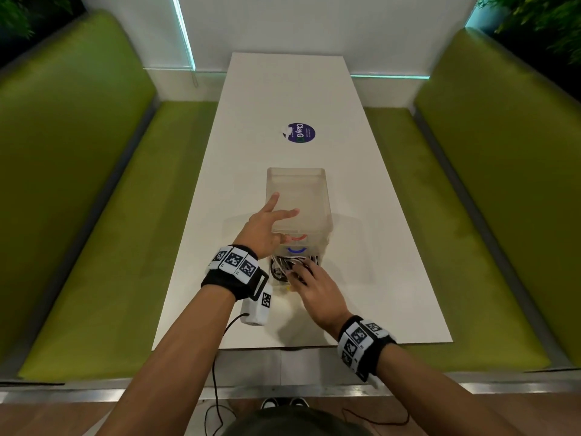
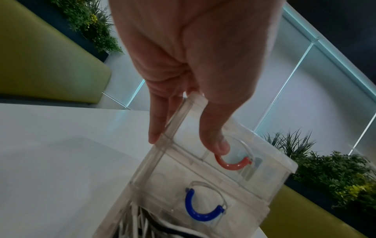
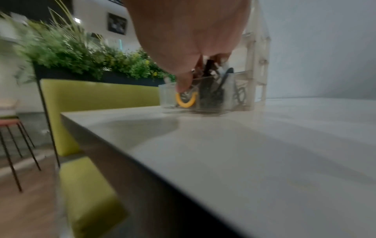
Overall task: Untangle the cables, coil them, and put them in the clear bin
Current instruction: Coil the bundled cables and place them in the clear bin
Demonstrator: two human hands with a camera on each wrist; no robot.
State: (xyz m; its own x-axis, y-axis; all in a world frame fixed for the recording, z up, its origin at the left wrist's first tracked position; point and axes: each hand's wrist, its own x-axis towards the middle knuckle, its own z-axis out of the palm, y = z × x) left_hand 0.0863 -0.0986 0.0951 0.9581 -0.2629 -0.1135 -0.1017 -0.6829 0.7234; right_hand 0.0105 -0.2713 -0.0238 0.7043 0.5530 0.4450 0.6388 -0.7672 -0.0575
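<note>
Directly ahead on the desk (image 1: 361, 184), the bin (image 1: 297, 196) runs lengthwise away from you: your left hand (image 1: 267, 229) steadies its top, fingers spread, while your nearer right hand (image 1: 314, 291) reaches, fingers extended, into the cables (image 1: 283, 265) in its pulled-out bottom drawer (image 3: 211, 103).

I am seeing the clear plastic drawer unit (image 1: 297, 196) sitting mid-worktop (image 1: 361, 247), its bottom drawer holding the tangled black and white cables (image 1: 284, 265), green padded benches (image 1: 94, 215) flanking both sides.

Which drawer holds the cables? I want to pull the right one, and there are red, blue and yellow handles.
The bottom drawer, with the yellow handle. It alone is pulled out, with black and white cables inside.
</note>
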